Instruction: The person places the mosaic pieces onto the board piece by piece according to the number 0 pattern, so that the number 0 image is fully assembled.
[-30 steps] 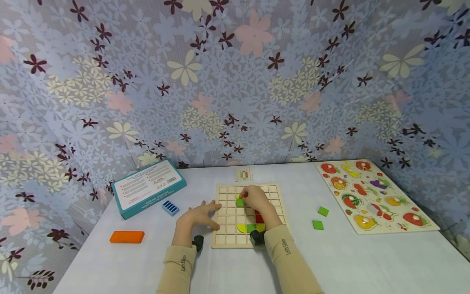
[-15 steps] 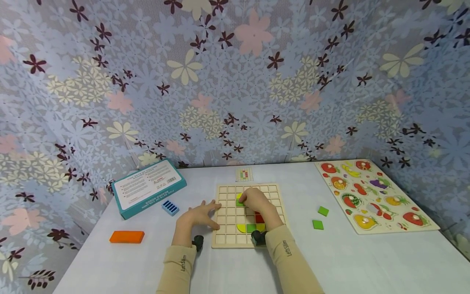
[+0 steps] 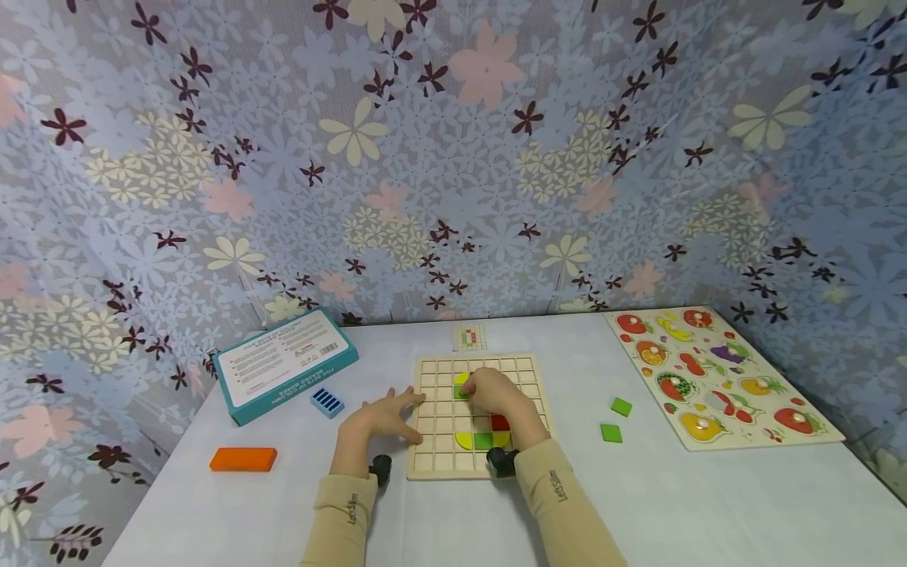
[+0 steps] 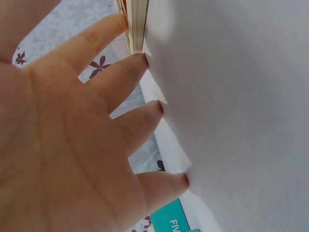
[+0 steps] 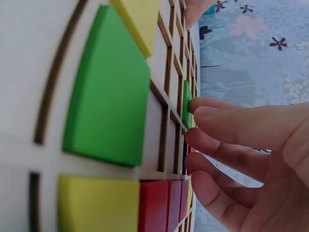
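A wooden grid board (image 3: 435, 417) lies on the table, with colored tiles in some cells. My left hand (image 3: 386, 415) is spread at its left edge; in the left wrist view, fingertips touch the board's side and the tabletop. Over the board's upper middle, my right hand (image 3: 496, 391) touches a green tile (image 5: 186, 104) with its fingertips, its other fingers loosely bent. A yellow tile (image 3: 462, 378) sits just above that one. Lower cells hold a rounded yellow tile (image 3: 464, 441), another green tile (image 3: 483, 441) and a red tile (image 3: 501, 423). The right hand covers some cells.
A small pattern card (image 3: 470, 338) lies behind the board. Two loose green tiles (image 3: 612, 433) are on the right, before a fruit puzzle board (image 3: 680, 386). On the left are a teal box (image 3: 286, 366), a blue slotted block (image 3: 327, 402) and an orange block (image 3: 243, 459).
My right hand has shifted slightly down and to the right over the green tile, showing more of the yellow tile above it. The left hand keeps its place at the board's edge.
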